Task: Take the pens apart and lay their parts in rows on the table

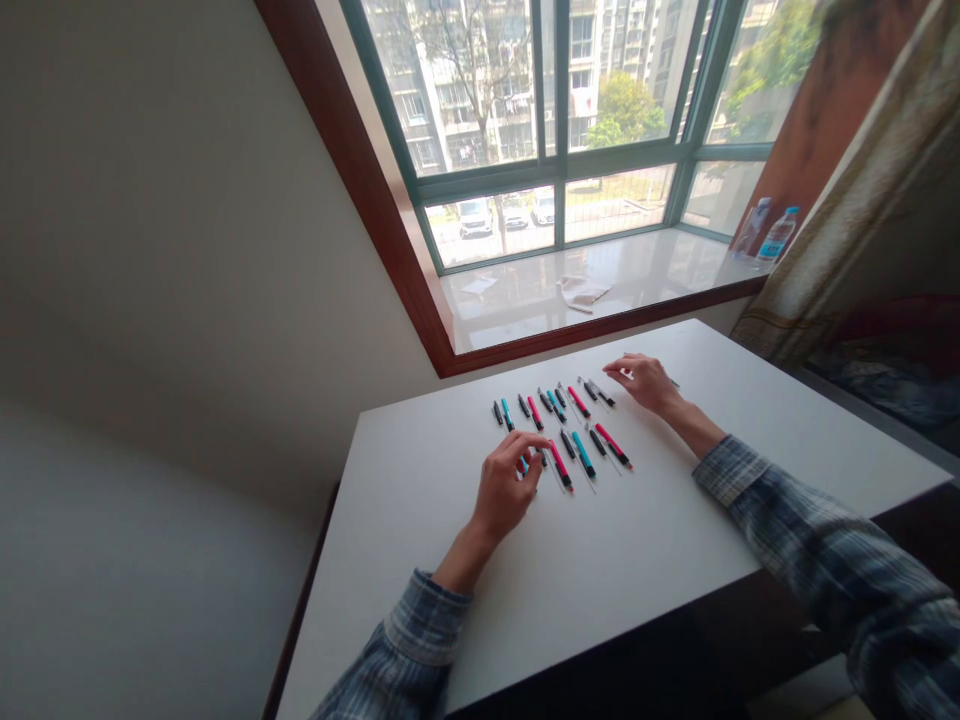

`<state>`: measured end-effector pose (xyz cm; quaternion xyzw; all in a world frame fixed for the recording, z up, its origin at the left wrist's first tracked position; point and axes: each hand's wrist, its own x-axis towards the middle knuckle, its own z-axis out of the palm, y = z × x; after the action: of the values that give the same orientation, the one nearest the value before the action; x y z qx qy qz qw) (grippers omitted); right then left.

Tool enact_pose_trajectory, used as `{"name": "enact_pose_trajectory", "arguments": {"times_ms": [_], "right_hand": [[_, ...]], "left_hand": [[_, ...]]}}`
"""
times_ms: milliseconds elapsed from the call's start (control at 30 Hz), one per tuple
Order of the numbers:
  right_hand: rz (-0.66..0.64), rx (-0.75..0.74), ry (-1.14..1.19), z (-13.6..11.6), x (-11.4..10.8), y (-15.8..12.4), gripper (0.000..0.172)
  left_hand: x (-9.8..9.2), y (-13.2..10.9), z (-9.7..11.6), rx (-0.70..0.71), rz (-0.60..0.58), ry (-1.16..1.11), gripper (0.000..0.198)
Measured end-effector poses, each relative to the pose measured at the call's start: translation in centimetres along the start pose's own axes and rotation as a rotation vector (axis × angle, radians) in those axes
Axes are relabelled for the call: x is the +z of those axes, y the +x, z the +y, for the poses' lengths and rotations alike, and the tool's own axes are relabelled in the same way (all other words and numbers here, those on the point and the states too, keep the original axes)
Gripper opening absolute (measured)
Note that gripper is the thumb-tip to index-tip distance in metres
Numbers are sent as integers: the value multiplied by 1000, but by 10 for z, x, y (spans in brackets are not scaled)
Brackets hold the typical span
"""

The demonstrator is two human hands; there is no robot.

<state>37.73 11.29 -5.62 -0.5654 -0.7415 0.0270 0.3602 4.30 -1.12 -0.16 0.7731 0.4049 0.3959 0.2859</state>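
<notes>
White table (pixel 577 575) by window (pixel 553 160), pen parts (pixel 583 455) in rows, left hand (pixel 507 484) and right hand (pixel 648 383) curled, grip unclear

Long plaid sleeves (pixel 795 525), dark blue and white

pens (pixel 583 454): on table (pixel 637 540), apparently two rows | windowsill (pixel 517 310): behind table | bottles (pixel 778 237): windowsill's right end

We hold both arms out, plaid sleeves down to wrists. Our left arm (pixel 424 630) slants up from bottom edge; left hand (pixel 508 482) bent, fingers curled toward thumb. Our right arm (pixel 814 540) slants in from lower right; right hand (pixel 646 382) farther forward, pointing leftward, fingers close together. Grip of either too small to tell.
</notes>
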Motion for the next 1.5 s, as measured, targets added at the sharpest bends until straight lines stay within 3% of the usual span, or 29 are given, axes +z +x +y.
{"name": "enact_pose_trajectory", "arguments": {"times_ms": [167, 300, 500, 700, 933, 1067, 1200, 1333, 1500], "right_hand": [[152, 256, -144, 37, -17, 1, 22], [81, 418, -207, 53, -21, -3, 32], [42, 530, -24, 48, -23, -4, 28], [127, 534, 230, 35, -23, 3, 47], [153, 527, 643, -4, -12, 15, 50], [122, 556, 1052, -49, -8, 30, 47], [-40, 487, 1341, -101, 2, 29, 40], [-159, 475, 1455, -133, 12, 3, 43], [-285, 517, 1417, -147, 10, -20, 41]], "left_hand": [[1, 0, 0, 9, 15, 1, 32], [1, 0, 1, 14, 22, 8, 37], [0, 0, 2, 12, 26, 20, 40], [-2, -2, 0, 17, 47, 32, 42], [-4, -1, 0, 31, 64, 37, 38], [-6, 0, -2, 27, 83, 25, 34], [-7, 1, -5, -43, 125, -7, 22], [-6, 2, -9, -187, 184, -76, 28], [-4, 3, -11, -229, 235, -187, 35]]}}
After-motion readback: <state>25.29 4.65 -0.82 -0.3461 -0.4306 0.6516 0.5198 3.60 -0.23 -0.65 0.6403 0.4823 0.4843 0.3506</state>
